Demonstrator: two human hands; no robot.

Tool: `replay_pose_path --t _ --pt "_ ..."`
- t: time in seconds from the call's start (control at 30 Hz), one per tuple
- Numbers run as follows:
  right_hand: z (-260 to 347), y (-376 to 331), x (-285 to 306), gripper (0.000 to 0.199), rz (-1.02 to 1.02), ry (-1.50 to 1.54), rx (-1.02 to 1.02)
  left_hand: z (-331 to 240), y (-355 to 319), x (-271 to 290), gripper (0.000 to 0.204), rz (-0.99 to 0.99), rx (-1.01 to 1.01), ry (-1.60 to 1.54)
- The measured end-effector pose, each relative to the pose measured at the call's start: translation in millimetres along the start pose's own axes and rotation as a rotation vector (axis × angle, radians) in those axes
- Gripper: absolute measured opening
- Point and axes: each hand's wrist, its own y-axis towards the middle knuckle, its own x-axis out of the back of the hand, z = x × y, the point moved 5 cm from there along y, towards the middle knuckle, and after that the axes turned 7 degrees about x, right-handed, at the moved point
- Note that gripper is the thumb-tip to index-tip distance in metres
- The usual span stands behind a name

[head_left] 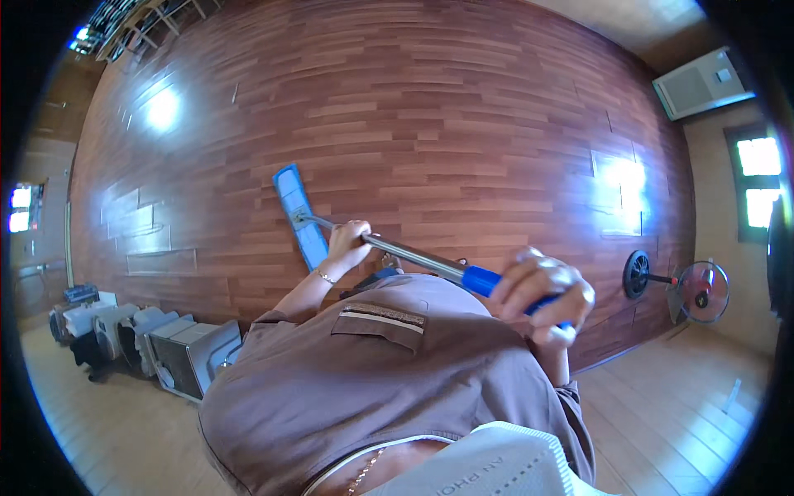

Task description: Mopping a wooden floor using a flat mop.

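A flat mop with a metal pole slants across in front of my body. Its long blue head lies on the brown wood-patterned floor, ahead and to the left. My left hand is closed round the lower part of the pole, a bracelet at its wrist. Higher up, my right hand wraps the blue grip at the pole's upper end. Part of that grip is hidden under the fingers.
A fan with a round dark base stands on the right. An air conditioner is at the upper right. Several appliances and boxes line the lower left. Wooden furniture sits at the far left.
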Motion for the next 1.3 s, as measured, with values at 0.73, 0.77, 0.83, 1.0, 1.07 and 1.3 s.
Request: replay_pose_path --t 0.73,0.77,0.83,1.0,1.07,1.3 --pt "-70 -18 -36 0.038 0.186 0.071 -0.608 122 -38 -5 0.026 -0.355 0.333 0.157" --pt "-57 -17 -25 0.037 0.150 0.033 -0.621 101 -28 -9 0.026 -0.334 0.323 0.127" --pt "-23 -14 2 0.033 0.104 -0.070 -0.629 41 -5 -10 0.026 -0.280 0.199 0.036" --pt "65 -13 48 0.024 -0.053 -0.346 -0.340 -97 27 -21 0.027 -0.119 -0.163 -0.152" --pt "113 -2 57 0.025 -0.038 -0.564 -0.269 -143 49 -48 0.022 0.008 -0.284 -0.186" --pt "219 -42 89 0.031 0.178 -0.661 -0.003 -287 75 -138 0.010 0.478 -0.585 -0.242"
